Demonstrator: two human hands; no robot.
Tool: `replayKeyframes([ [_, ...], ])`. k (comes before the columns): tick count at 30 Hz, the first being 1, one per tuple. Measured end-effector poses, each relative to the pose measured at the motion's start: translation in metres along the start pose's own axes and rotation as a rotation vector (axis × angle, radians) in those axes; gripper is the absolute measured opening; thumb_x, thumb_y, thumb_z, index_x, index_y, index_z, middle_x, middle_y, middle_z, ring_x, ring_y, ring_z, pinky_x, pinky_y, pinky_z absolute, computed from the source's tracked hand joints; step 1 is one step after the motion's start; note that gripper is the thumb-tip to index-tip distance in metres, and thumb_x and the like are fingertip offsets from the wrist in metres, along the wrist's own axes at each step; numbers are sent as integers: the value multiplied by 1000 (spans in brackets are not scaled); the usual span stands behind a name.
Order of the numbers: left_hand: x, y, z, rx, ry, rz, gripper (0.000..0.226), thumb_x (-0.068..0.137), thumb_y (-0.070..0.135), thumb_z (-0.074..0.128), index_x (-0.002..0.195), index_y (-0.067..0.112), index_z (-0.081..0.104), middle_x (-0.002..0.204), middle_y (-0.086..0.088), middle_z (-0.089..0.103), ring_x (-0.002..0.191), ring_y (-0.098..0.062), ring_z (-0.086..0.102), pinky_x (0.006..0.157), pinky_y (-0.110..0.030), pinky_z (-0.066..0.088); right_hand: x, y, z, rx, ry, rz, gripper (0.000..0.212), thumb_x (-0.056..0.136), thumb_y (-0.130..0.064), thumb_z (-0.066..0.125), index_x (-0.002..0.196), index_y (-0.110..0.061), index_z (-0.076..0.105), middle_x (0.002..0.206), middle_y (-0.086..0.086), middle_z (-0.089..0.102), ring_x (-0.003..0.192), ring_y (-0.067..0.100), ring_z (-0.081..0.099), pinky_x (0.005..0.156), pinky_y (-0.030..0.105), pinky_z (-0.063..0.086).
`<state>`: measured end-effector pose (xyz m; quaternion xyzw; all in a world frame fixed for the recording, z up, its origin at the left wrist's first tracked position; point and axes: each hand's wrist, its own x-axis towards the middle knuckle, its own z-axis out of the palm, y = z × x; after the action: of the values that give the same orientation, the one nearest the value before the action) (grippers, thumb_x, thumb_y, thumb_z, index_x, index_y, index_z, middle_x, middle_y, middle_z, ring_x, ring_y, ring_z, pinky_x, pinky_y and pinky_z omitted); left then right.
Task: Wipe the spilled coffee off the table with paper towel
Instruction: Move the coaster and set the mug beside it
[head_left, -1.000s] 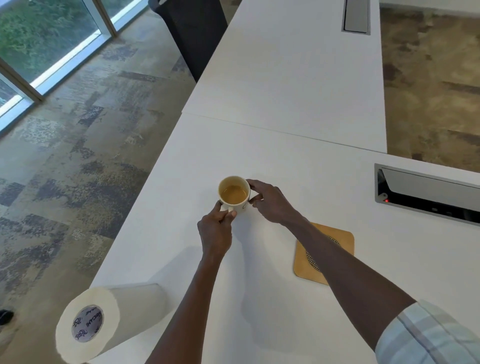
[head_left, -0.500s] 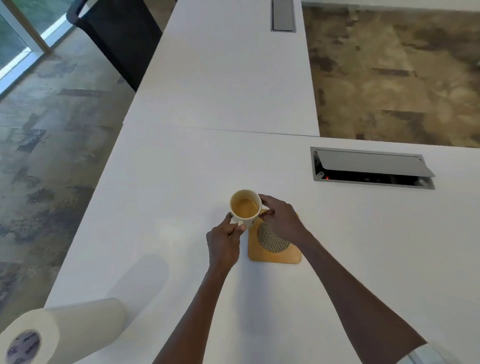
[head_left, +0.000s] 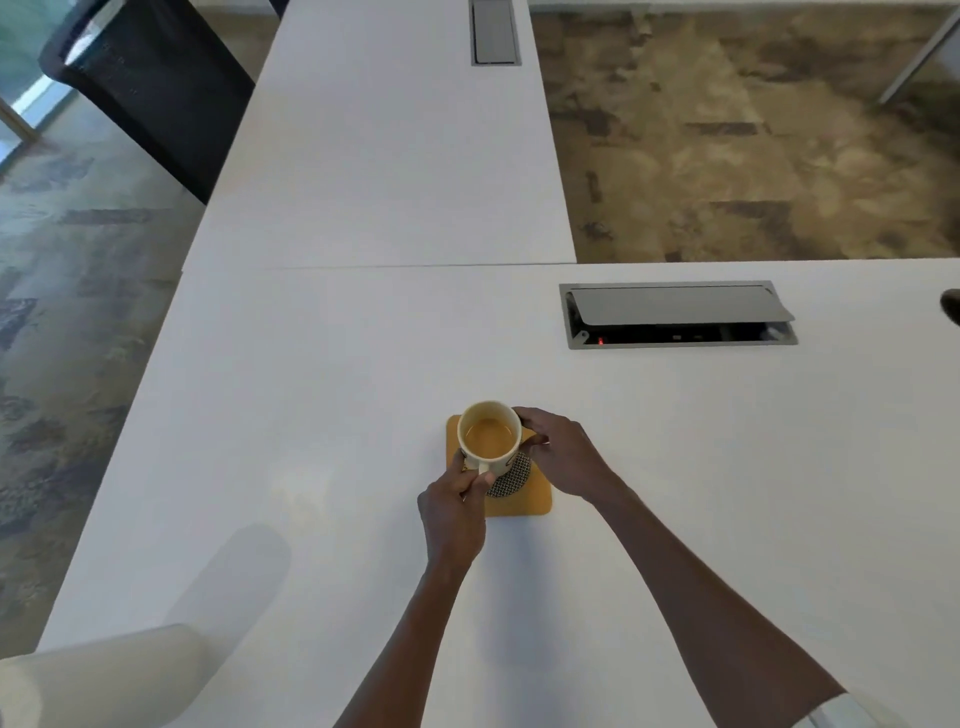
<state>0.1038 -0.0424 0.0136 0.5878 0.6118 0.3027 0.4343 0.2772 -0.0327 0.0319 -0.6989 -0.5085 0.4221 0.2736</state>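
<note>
A cream mug (head_left: 489, 435) of coffee is over the orange square coaster (head_left: 524, 500) on the white table (head_left: 322, 395). My left hand (head_left: 453, 512) pinches the mug's handle from the near side. My right hand (head_left: 563, 453) curls round the mug's right side. A paper towel roll (head_left: 98, 675) lies at the table's near left corner, partly cut off by the frame. I see no clear spilled coffee; a faint pale sheen (head_left: 301, 486) shows left of the coaster.
An open grey cable box (head_left: 675, 317) is set into the table at the far right. A second cable hatch (head_left: 494, 32) sits in the adjoining far table. A black chair (head_left: 150, 88) stands far left. A dark object (head_left: 951, 306) shows at the right edge.
Both hands have carried the mug to the right, from bare table onto the coaster. The view has swung right, so the paper towel roll now sits lower and further left.
</note>
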Motion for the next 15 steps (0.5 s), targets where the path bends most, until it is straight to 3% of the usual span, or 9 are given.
replayKeyframes([
  [2, -1, -2, 4, 1, 2, -4, 18, 92, 9, 68, 78, -4, 70, 81, -5, 74, 47, -6, 38, 55, -22, 32, -1, 3, -2, 3, -8, -3, 58, 85, 7, 49, 129, -29, 58, 117, -15, 68, 93, 5, 67, 86, 21, 52],
  [4, -2, -5, 9, 30, 5, 1, 16, 92, 11, 68, 82, -1, 73, 102, 0, 79, 47, -4, 40, 51, -12, 31, -1, 5, -4, 11, -17, -2, 59, 83, 8, 47, 130, -27, 58, 120, -11, 68, 95, 5, 67, 86, 24, 53],
  [7, -4, -10, 15, 69, 0, -13, 16, 92, 14, 68, 90, 0, 75, 104, 3, 78, 49, -4, 41, 50, -12, 33, -1, 9, -6, 20, -44, 9, 60, 82, 9, 45, 130, -24, 58, 122, -7, 68, 97, 10, 68, 86, 26, 53],
  [10, -6, -13, 19, 65, -2, -32, 17, 92, 14, 69, 83, 1, 74, 130, 3, 67, 48, -4, 42, 50, -11, 34, -2, 11, -8, 16, -71, 17, 61, 81, 9, 44, 131, -24, 57, 124, -6, 67, 100, 11, 67, 83, 21, 50],
  [13, -9, -11, 21, 77, -1, -30, 22, 92, 14, 68, 73, 4, 71, 137, 6, 58, 47, -2, 44, 51, -11, 36, -4, 12, -10, 18, -92, 12, 63, 81, 10, 43, 132, -25, 56, 125, -7, 65, 103, 13, 66, 82, 19, 49],
  [15, -11, -9, 21, 80, -3, -12, 39, 93, 14, 68, 56, 19, 55, 138, 5, 57, 47, 0, 44, 51, -9, 35, -5, 12, -10, 19, -102, -3, 65, 81, 11, 43, 133, -25, 56, 125, -9, 64, 103, 12, 65, 80, 15, 47],
])
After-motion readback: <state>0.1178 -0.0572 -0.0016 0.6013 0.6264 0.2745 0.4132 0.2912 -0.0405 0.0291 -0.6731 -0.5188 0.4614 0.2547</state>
